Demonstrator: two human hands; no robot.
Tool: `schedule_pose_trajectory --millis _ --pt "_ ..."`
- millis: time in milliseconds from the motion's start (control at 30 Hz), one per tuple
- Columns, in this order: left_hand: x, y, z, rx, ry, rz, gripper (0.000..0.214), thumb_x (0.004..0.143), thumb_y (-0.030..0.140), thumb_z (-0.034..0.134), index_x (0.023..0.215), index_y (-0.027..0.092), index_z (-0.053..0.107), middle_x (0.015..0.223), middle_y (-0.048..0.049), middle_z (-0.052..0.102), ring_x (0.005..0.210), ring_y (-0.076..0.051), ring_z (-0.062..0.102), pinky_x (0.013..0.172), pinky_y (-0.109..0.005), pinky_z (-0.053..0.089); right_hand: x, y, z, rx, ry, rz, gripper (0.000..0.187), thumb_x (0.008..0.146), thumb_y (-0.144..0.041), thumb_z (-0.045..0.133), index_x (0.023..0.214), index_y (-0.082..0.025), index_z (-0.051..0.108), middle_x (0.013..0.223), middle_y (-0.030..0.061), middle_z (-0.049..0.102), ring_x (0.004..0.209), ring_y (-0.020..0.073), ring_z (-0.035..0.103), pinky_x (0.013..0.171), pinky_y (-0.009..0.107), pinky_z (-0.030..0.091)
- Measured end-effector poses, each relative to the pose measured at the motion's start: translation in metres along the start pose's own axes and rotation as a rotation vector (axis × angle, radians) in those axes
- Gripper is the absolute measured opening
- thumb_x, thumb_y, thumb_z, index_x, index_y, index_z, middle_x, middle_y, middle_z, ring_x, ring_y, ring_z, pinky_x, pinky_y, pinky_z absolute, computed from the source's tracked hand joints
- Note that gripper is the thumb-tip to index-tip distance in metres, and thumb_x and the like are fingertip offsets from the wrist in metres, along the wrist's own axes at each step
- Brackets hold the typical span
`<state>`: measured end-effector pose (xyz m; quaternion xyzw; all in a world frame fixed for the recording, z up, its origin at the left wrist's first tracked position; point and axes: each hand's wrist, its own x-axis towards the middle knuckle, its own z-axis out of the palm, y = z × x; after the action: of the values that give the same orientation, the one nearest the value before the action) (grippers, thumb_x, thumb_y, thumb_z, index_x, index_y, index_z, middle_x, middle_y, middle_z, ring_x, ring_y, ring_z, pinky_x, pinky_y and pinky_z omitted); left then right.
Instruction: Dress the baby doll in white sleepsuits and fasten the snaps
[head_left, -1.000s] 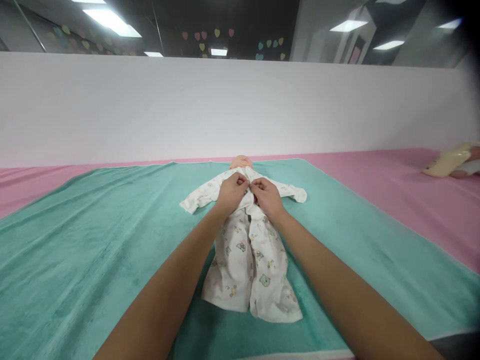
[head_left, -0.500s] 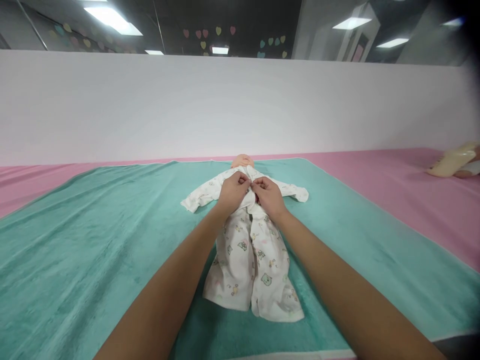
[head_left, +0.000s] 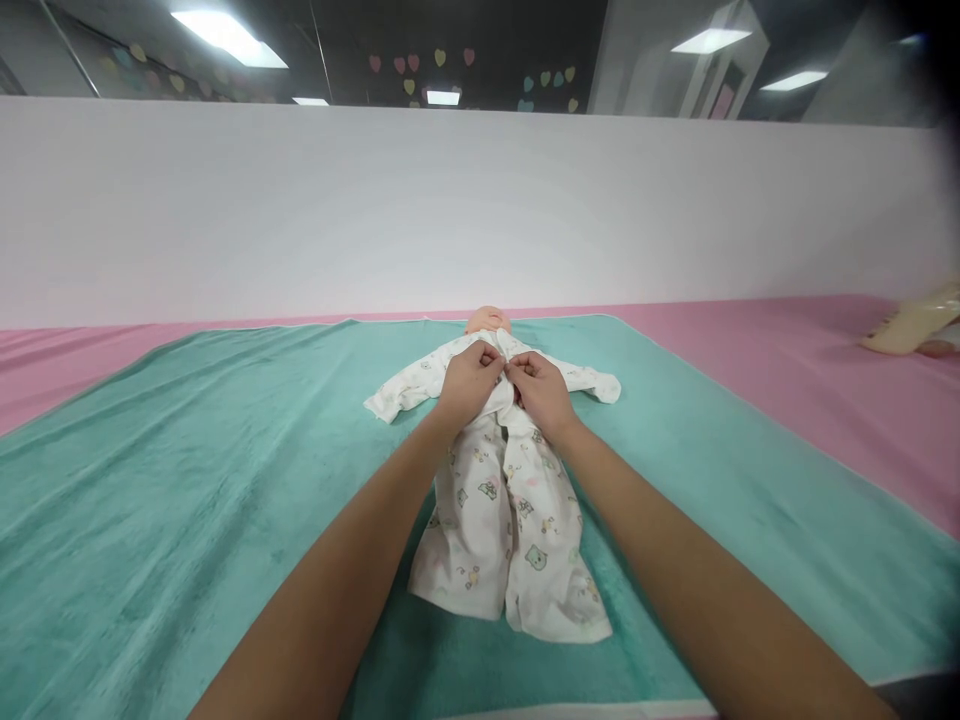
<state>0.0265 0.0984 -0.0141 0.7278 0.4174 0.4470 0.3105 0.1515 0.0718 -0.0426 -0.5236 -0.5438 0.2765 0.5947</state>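
A baby doll (head_left: 488, 319) lies on its back on a teal blanket (head_left: 225, 480), its head at the far edge. It wears a white baby romper (head_left: 480, 510) printed with small animals, the sleeves spread out and the legs pointing towards me. Both my hands meet at the front of the chest. With fingertips pinched, my left hand (head_left: 471, 378) grips the romper's front edge on the left. My right hand (head_left: 538, 388) pinches the cloth just beside it. Whatever fastener lies between the fingertips is too small and covered to make out.
Under the blanket is a pink sheet (head_left: 787, 380). A white wall panel (head_left: 450, 210) rises behind it, with dark glass and heart stickers above. At the far right, a pale yellowish object (head_left: 911, 322) lies on the pink sheet, partly cut off.
The whole view has shifted very slightly. Both hands keep the same pinch at the romper's chest, and the doll has not visibly moved.
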Motion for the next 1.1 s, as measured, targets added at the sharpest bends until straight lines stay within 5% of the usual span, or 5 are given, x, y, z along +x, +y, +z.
schedule_pose_trajectory --millis 1100 --pt "0.0044 -0.0052 0.0009 0.053 0.001 0.027 0.009 0.078 0.027 0.051 0.075 0.021 0.056 0.067 0.0028 0.061 0.066 -0.013 0.057 0.062 -0.025 0.041 -0.0015 -0.0017 0.0008 -0.025 0.008 -0.016 0.018 0.076 -0.038 0.055 0.074 -0.02 0.057 0.047 -0.0051 0.048 0.043 0.0097 0.042 0.042 0.021 0.032"
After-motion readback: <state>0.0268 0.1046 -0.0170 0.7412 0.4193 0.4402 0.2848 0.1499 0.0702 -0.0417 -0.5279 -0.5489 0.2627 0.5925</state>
